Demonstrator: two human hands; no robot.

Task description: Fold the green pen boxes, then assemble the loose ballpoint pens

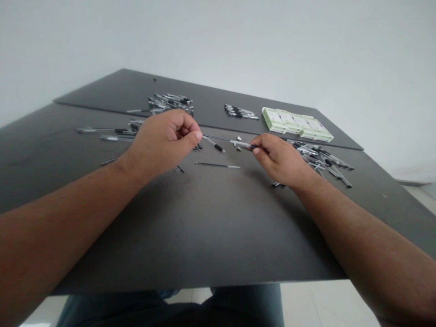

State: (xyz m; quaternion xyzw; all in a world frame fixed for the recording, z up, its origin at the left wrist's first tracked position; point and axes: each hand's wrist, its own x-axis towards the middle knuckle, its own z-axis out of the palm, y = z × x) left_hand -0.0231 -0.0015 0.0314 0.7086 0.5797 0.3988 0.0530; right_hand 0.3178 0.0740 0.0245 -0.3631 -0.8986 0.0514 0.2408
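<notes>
Black pen refill (pixel 218 138) pinched in L hand (pixel 163 141) grip; silver pen barrel (pixel 241 144) pinched in R hand (pixel 281 159) grip

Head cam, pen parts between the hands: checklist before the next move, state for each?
1. Thin pen refill pinched by left hand: ok.
2. Silver pen part gripped by right hand: ok.
3. Refill end seated in the silver part: cannot tell, too small to see.
4. Two small metal pen tips on the table, apart from both hands: ok.
5. Loose refill on the table, apart from both hands: ok.
</notes>
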